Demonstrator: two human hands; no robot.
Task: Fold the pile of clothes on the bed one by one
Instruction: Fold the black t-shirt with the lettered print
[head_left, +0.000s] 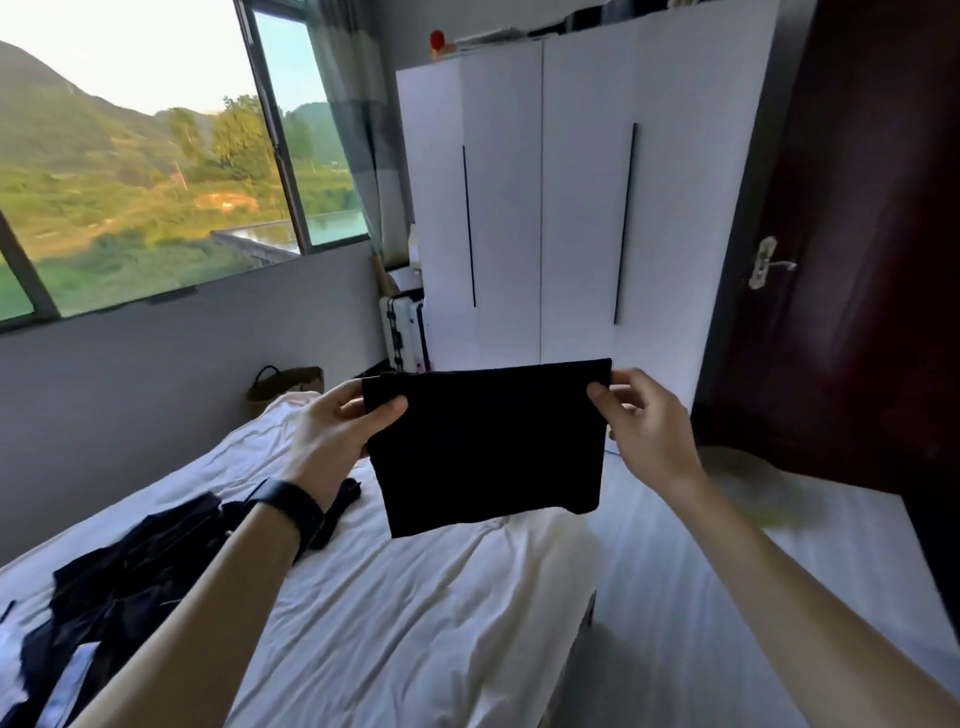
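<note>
Up in the air, the black folded garment (488, 447) hangs between both hands: the left hand (337, 436) pinches its upper left corner, the right hand (644, 421) its upper right, above the white bed (395, 613). Below the left fingers lies the dark clothes pile (130, 577).

Your arms show bare from the bottom edge of the view up to the hands. Round your left wrist you wear a black band (288, 506), broad and matte, sitting snug just behind your left hand (332, 436). Only its plain strap side faces the camera, so you cannot tell whether it carries a watch face or a tracker. Your left forearm (208, 597) and your right forearm (779, 571) are uncovered along all the length that shows. Your right hand (649, 421) and its wrist are bare as well.
</note>
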